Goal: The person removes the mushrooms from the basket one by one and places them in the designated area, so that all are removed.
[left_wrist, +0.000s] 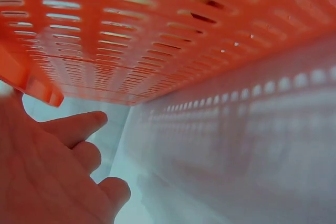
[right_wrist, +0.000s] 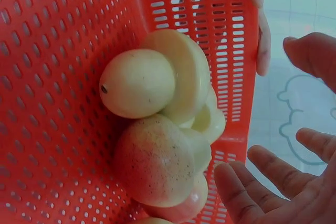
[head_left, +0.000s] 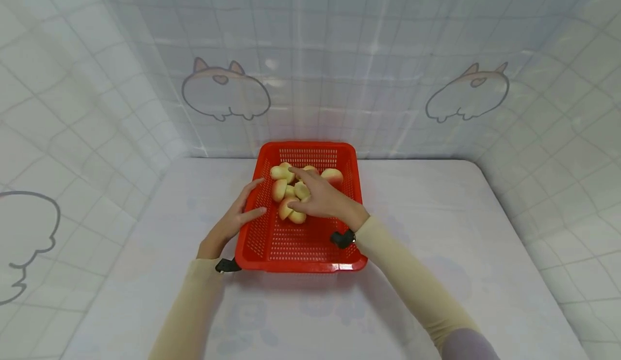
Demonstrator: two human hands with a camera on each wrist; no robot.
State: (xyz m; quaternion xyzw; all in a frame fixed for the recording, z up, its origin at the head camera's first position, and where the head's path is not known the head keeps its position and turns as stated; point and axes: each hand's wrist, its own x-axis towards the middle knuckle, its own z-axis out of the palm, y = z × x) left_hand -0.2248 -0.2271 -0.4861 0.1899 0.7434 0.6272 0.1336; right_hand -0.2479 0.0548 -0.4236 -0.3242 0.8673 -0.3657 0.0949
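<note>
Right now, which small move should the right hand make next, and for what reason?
Probably, ease the right hand slightly lower and close it around one mushroom-shaped piece: it is spread open over several of them, holding nothing, and the left hand is at the side of the red basket.

I count one basket (head_left: 301, 267), at least five mushrooms (head_left: 278, 190), two wrist devices (head_left: 228, 265) and three wall drawings (head_left: 225, 93).

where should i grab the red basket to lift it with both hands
Probably by the rim, midway along the two longer sides: left hand from the left, right hand from the right. The red basket is longer front to back, its rim runs all round, and the mushrooms lie inside, clear of it.
</note>
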